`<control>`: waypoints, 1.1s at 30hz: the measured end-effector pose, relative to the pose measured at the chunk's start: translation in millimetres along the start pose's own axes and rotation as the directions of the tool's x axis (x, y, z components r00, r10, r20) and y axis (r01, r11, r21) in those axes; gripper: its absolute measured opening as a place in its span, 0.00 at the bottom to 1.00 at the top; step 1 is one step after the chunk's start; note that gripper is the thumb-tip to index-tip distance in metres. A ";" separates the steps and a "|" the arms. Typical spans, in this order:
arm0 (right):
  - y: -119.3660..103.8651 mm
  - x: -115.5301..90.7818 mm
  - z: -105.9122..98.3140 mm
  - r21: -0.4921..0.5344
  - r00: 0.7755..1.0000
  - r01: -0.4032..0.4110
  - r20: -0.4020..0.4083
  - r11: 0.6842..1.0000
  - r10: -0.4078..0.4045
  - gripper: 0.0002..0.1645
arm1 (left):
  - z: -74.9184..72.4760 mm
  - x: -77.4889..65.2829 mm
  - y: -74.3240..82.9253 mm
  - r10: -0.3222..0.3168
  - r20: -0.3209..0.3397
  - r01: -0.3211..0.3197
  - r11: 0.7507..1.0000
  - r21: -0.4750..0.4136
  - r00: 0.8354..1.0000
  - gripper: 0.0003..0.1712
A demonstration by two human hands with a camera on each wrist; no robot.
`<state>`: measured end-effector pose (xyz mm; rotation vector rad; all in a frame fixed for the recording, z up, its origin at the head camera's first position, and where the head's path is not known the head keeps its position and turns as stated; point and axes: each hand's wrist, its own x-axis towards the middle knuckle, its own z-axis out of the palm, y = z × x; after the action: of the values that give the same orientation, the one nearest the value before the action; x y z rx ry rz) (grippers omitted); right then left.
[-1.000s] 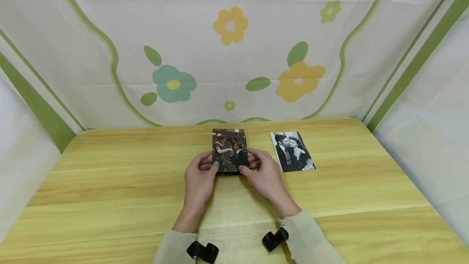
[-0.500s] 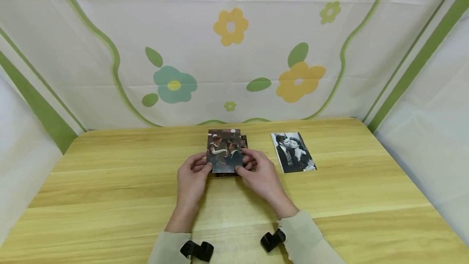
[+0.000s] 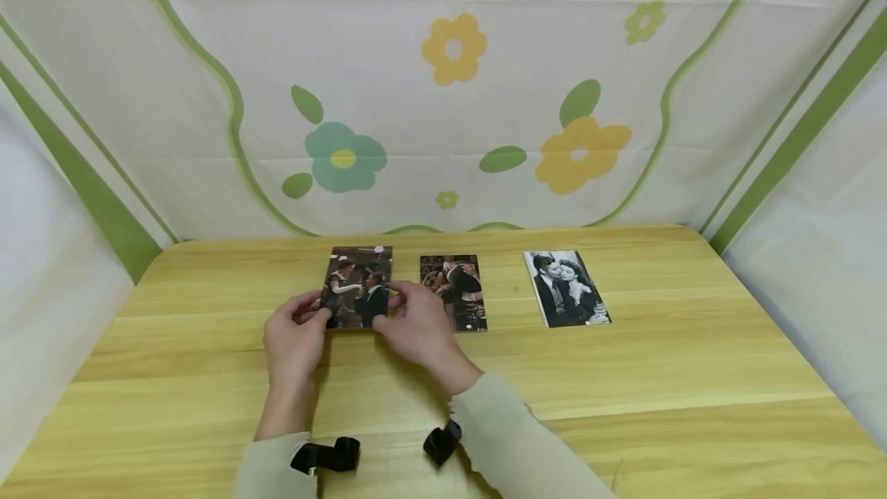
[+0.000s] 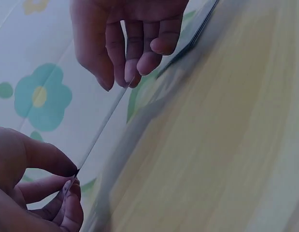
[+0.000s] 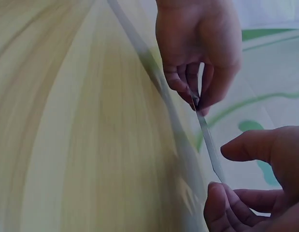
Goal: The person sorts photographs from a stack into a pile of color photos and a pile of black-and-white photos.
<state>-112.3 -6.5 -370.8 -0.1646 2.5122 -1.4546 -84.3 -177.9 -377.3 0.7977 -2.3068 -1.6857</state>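
Both hands hold a colour photo [image 3: 355, 291], showing a person in a gown and another in a dark suit, over the table's left-centre. My left hand [image 3: 296, 337] pinches its left edge, thumb on top. My right hand [image 3: 419, 326] is at the right edge; in the right wrist view the curled fingers [image 5: 217, 203] touch the edge from below and the thumb stands slightly off the face. The photo appears edge-on in both wrist views. A second dark photo [image 3: 460, 291] lies right of the right hand, its left part hidden by it.
A black-and-white photo [image 3: 568, 289] of a couple lies farther right on the wooden table [image 3: 665, 391]. A white cloth [image 3: 388, 45] with printed flowers hangs behind the table's back edge. A black strap device [image 3: 326, 455] sits on each wrist.
Both hands have moved left with the colour photo. The second dark photo, mostly covered beneath it before, now shows in the middle. The black-and-white photo stays in place.
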 end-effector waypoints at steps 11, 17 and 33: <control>-9.9 8.3 30.0 -0.062 0.999 -0.034 0.032 0.997 0.036 0.37 | -17.0 12.7 -13.4 0.023 -0.059 -0.015 0.991 0.135 0.998 0.23; -6.3 8.3 30.1 -0.096 0.999 -0.041 0.020 0.995 0.043 0.38 | -13.2 14.0 -15.2 0.042 -0.038 -0.035 0.986 0.164 0.998 0.23; -5.7 -0.5 22.7 -0.051 0.998 0.042 0.041 0.998 -0.040 0.38 | -11.3 11.7 -12.0 0.001 -0.099 0.007 0.997 0.082 0.995 0.23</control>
<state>-106.1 -28.3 -376.6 -0.2525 2.5297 -1.3881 -85.4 -195.9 -386.5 0.8803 -2.3220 -1.5246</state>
